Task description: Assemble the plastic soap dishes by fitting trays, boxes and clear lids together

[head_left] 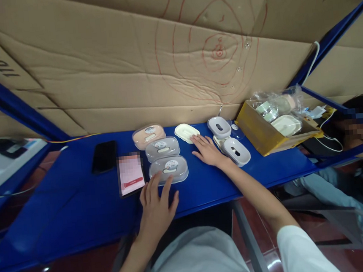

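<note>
I see dim, even light with soft shadows. The edges bend and smear; faint glare sits on the blue table (78, 191).

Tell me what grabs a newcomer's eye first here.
Probably the row of three lidded soap boxes at mid-shelf on the blue shelf, with the left hand resting flat at the nearest one. The right hand lies flat beside a cream tray, and a yellow carton of wrapped parts sits at right.
</note>
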Motion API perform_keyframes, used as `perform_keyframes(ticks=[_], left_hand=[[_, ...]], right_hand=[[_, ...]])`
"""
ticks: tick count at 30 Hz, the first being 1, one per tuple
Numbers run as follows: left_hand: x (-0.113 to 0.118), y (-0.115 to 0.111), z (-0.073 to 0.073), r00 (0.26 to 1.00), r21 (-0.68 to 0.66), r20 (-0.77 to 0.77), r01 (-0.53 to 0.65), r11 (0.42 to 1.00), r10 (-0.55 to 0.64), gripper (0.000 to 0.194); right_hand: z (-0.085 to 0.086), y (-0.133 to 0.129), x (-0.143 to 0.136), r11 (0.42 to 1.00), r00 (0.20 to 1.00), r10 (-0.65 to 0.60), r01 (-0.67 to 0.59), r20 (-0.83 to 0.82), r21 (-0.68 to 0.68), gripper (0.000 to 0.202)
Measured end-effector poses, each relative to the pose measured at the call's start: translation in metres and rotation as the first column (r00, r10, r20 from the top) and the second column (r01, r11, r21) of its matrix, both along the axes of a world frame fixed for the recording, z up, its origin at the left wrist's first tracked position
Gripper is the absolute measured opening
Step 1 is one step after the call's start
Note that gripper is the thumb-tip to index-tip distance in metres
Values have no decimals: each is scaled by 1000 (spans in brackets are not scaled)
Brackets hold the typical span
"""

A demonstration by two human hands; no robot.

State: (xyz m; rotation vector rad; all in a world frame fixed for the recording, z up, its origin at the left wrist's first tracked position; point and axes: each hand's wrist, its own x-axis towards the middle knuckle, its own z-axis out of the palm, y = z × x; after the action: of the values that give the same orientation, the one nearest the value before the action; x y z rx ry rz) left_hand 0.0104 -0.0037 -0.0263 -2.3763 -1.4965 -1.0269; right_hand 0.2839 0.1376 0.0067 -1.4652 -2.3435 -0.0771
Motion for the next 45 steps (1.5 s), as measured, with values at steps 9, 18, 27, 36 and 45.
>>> perform_keyframes(ticks=[9,18,27,36,45], left_hand=[[1,5,3,997,-44,-71,17,999,-20,57],[26,-7,10,927,-88,-141,337,937,-347,43],[23,-16,15,924,-163,-118,344,925,-365,21],[2,-18,-2,958,-98,-6,284,954,-286,39],[1,-13,6,916,-120,-41,392,912,-399,19]], right_hand=[[-5,-98,36,994,998,47,-50,-32,-100,33],[-14,-143,108,961,964,-198,226,-176,161,44],[-15,-162,82,989,965,-17,55,-261,141,32],[-2,-187,19,967,935,255,-246,-247,70,42],[-8,-190,13,952,942,303,-293,-142,87,35]])
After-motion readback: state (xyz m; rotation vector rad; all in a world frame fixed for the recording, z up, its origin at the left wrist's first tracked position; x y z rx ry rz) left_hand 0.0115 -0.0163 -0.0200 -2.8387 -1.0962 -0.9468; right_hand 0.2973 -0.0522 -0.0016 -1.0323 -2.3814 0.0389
